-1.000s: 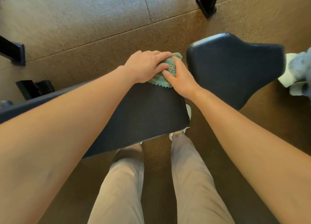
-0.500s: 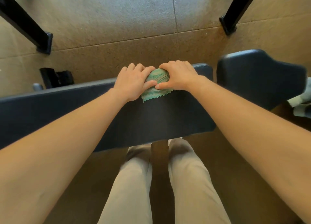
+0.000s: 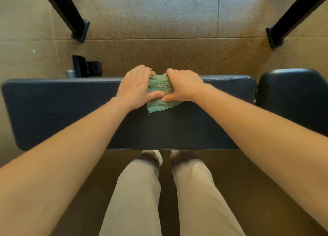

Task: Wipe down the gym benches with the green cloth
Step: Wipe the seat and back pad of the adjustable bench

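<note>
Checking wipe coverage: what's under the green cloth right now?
The green cloth lies on the long bench pad, pressed down by the left hand and right hand. The pad surface beneath it is covered, so unseen.

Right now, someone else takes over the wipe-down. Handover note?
Left hand: pressed on the green cloth, thumb across it.
Right hand: gripping the cloth's other side, thumbs nearly touching.
Cloth: bunched between both hands, on the long bench pad, toward its far edge, right of centre.
Done: cannot tell how much of the pad has been wiped; no visible marks.
Left: rest of this pad, then the separate seat pad at right.
</note>
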